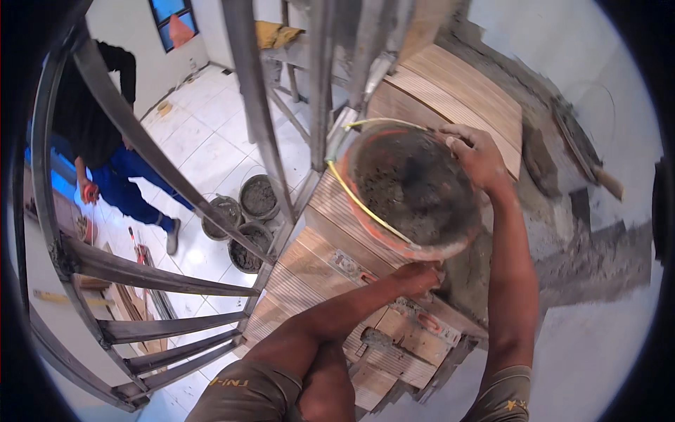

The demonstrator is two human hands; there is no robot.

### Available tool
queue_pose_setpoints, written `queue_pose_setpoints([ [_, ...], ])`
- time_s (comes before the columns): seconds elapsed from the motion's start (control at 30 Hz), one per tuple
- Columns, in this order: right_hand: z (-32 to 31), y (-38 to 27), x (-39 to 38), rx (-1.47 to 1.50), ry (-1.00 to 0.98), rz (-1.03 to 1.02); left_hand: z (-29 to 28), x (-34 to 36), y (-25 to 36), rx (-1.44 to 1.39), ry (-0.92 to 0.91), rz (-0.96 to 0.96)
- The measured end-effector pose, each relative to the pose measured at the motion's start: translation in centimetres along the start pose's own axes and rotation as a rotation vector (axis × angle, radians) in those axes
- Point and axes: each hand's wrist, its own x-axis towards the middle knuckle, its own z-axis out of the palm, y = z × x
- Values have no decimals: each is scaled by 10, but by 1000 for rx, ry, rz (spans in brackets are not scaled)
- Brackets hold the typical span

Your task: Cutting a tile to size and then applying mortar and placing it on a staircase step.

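"Between the right hand [476, 156] and the left hand [420, 278], what's that big round thing?"

"An orange bucket [437, 249], with dark grey mortar [394, 200] inside. Its mouth leans toward us."

"And how does the person have hold of it?"

"Right hand's at the far side, clasping the rim, thumb and fingers bent around it. Left hand's curled in at the near edge, low down. The bucket hides some of those fingers, so I can't tell how firmly they grip."

"Is it standing on the steps?"

"Can't say from here; the base is hidden. Wood-look tiles [299, 257] lie below it, left of both hands. See the yellow handle [373, 217]? It loops round the side away from the right arm."

"What's that pale bar [346, 265] by the left forearm [358, 304]?"

"Some flat tool with reddish openings, showing on either side of the arm. Right of the right hand, a long tool [575, 146] with a wooden grip lies near the wall."

"And well off to the left?"

"Past the metal railing [158, 272], three more buckets [212, 231] sit close together on the white floor [211, 151]. Another person [95, 133] stands beyond, something reddish in one hand."
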Motion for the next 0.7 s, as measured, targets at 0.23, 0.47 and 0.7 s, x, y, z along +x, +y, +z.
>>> queue_pose_setpoints([
  [0.23,50,-36,135,-387,-312,-116,35,6,-1,-335,-136,-155],
  [0.47,96,-7,185,-846,-546,-91,27,10,-3,-52,-80,-31],
  [0.7,109,-17,177,-699,-443,-198,34,6,-6,-446,-52,-169],
])
